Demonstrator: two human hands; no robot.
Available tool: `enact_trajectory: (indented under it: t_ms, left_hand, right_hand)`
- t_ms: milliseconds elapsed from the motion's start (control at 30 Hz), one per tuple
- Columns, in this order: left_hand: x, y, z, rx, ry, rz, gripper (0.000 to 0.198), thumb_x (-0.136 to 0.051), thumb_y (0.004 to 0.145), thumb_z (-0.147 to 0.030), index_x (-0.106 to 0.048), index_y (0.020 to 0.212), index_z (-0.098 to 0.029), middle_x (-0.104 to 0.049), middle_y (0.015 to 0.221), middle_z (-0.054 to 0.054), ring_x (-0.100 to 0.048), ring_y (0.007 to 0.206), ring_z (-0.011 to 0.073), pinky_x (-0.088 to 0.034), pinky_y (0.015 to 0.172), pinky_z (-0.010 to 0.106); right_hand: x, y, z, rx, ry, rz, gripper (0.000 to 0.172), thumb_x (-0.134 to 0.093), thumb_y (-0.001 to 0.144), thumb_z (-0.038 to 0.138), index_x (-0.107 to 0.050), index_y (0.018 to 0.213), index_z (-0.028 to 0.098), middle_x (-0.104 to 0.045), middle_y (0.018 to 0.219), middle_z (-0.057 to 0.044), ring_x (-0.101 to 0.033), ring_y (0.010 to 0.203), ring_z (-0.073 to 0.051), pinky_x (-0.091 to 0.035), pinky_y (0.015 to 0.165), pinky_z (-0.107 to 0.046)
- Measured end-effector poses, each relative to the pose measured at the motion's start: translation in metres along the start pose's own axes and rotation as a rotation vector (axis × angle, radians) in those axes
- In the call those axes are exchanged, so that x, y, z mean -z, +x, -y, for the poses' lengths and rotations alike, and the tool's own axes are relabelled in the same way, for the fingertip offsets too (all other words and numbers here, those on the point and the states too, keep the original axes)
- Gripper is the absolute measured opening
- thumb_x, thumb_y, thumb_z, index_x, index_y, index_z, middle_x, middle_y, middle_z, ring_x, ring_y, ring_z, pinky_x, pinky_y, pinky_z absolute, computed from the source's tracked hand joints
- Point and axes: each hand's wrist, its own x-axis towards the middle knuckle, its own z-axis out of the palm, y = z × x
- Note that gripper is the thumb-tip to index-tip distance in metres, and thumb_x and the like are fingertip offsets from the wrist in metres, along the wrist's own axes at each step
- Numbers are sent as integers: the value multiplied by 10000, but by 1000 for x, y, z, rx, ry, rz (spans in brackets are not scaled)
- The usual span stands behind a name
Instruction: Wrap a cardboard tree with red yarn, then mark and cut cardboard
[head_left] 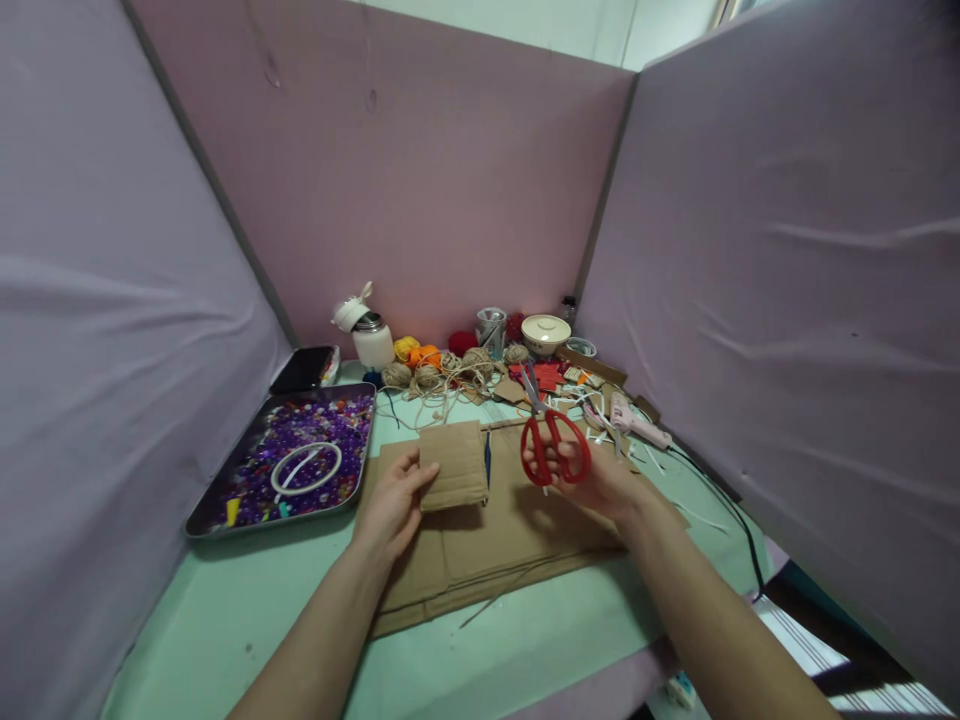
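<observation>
Between thumb and fingers, my left hand (391,505) grips a small square piece of cardboard (453,465) by its left edge, raised over larger flat cardboard sheets (510,540). Opposite it, my right hand (574,470) is closed around red-handled scissors (532,385), whose blades point up and away from me. The scissors are apart from the cardboard piece. A dark blue thin item (487,457), perhaps a pen, shows just beside the piece's right edge; most of it is hidden.
A metal tray (196,527) of purple beads stands left, with a phone-like black slab (303,370) behind. Along the back are a white jar (373,342), yarn balls (425,357) and a lidded bowl (545,334). A pink glue gun (637,421) with its cord lies right. Fabric walls (420,190) enclose the table.
</observation>
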Motion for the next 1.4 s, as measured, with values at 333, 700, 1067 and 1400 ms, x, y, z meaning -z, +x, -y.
enact_trajectory:
  t_ms: [333,700,1067,1400]
  left_hand:
    - [1,-2,-6,47,-29,25,444,-732,634,-140,-568,1046,-154,-683,1003,83,-655,881,203,-516,778,306]
    - [-4,-9,0,31,88,161,349,-711,696,-178,-587,1021,-153,-678,997,82,-639,882,187,-473,793,279]
    - [-13,-18,3,92,107,183,359,-699,716,-180,-594,1059,-162,-670,1065,91,-631,955,213,-482,839,313]
    - [-20,-25,7,254,21,165,320,-646,783,-234,-599,1075,-112,-665,1079,153,-643,948,263,-538,822,423]
  right_hand:
    - [-4,65,-20,-4,268,234,241,-606,750,382,-595,867,171,-493,615,26,-453,556,-93,-394,561,-214]
    - [-11,46,-28,98,-198,47,261,-693,718,294,-537,893,181,-574,776,0,-540,674,-127,-403,621,-239]
    - [-18,39,-37,133,-300,-58,267,-629,697,281,-474,891,183,-515,737,18,-470,619,-120,-376,563,-235]
    - [-24,36,-30,119,-444,-120,308,-617,735,399,-450,907,206,-464,699,39,-429,587,-119,-358,546,-238]
